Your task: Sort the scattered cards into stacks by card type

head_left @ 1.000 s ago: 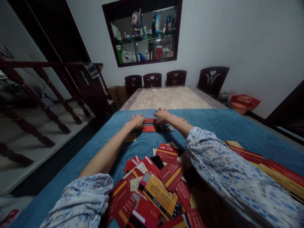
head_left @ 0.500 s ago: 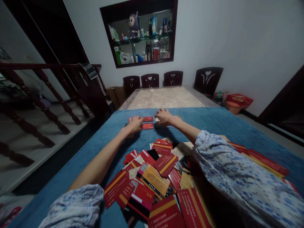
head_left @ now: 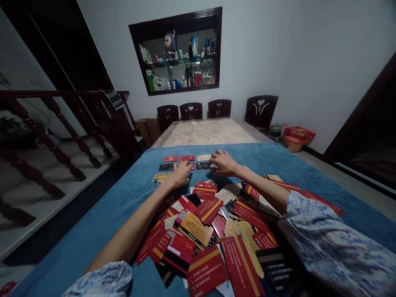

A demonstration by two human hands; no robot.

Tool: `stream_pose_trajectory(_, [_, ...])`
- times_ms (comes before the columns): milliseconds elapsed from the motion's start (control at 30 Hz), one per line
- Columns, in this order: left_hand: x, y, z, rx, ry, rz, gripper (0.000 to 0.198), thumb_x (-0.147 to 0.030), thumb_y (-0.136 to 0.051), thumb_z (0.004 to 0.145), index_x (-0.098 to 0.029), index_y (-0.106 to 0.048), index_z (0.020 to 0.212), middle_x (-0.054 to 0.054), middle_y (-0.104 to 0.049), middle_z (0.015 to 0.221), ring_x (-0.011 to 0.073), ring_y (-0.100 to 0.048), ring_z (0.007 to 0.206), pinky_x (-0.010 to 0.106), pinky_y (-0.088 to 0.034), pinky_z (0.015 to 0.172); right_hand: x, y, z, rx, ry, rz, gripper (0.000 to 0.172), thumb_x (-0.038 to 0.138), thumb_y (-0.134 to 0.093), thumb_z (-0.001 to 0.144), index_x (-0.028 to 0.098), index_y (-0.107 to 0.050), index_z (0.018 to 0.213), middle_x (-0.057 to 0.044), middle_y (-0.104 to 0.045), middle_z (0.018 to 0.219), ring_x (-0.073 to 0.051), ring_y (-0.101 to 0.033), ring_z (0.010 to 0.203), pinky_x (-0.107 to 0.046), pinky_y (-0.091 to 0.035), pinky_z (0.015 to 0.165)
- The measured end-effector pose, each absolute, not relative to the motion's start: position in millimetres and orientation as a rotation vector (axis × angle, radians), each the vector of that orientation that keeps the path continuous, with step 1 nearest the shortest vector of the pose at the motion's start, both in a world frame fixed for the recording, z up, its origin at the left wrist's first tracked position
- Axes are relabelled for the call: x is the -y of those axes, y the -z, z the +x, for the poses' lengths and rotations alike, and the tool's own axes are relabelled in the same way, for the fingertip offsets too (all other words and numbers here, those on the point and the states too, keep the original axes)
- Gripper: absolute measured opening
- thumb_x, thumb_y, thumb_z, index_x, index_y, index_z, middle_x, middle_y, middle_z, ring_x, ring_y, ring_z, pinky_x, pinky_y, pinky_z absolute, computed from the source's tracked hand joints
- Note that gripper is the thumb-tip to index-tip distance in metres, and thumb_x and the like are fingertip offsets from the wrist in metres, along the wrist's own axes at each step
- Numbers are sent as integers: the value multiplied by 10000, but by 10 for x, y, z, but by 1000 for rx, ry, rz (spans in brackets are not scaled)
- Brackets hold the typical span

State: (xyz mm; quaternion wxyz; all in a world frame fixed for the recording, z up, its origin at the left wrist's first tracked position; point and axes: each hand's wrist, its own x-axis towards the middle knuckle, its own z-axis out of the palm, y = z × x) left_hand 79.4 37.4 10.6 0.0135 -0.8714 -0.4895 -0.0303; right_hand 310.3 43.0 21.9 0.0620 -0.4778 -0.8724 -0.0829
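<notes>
Small cards lie in neat rows on the blue cloth (head_left: 139,165). The back row has a red card (head_left: 170,158), a darker red card (head_left: 187,158) and a cream card (head_left: 203,157). In front are a black card (head_left: 166,167), a red card partly under my fingers, and another black card (head_left: 202,166). A yellow card (head_left: 160,177) lies nearest, at the left. My left hand (head_left: 182,174) rests over the middle of the rows, fingers apart. At the right end, my right hand (head_left: 225,163) reaches down with bent, spread fingers, hiding the card edges there.
A large loose heap of red, yellow and black cards (head_left: 208,210) covers the cloth between my forearms and spreads right. Beyond the cloth is the bare tabletop (head_left: 204,131), with dark chairs (head_left: 219,108) behind. A wooden railing (head_left: 62,123) runs along the left.
My left hand has drawn back slightly and right, uncovering the left cards of the rows. My right hand has shifted right, showing a cream and a black card. The view has tilted up slightly.
</notes>
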Motion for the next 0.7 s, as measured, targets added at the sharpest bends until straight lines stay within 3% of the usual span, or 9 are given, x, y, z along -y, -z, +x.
stream_pose_trajectory(133, [-223, -111, 943, 1406, 108, -2771, 551, -31, -517, 710, -153, -560, 1246, 156, -485, 1385, 309, -414, 1279, 516, -344, 1003, -245, -130, 3291, 2591, 218, -1315, 184, 246, -608, 850, 230, -721, 995, -111, -656, 1140, -293, -438, 1118, -392, -336, 850])
stream_pose_trajectory(367, [86, -162, 1242, 1191, 71, -2898, 390, -70, -545, 758, -184, -628, 1122, 129, -549, 1300, 306, -425, 1226, 518, -350, 969, 61, 34, 3574, 2630, -18, -897, 162, 220, -574, 877, 214, -734, 905, -87, -697, 923, -244, -488, 986, -387, -359, 842])
stream_pose_trajectory(700, [482, -230, 1504, 1032, 22, -2989, 165, -112, -528, 809, -170, -670, 871, 97, -634, 1099, 282, -435, 1162, 485, -336, 965, 320, 48, 3617, 2736, -50, -878, 217, 256, -543, 911, 246, -753, 964, -76, -732, 1045, -258, -483, 1057, -406, -348, 852])
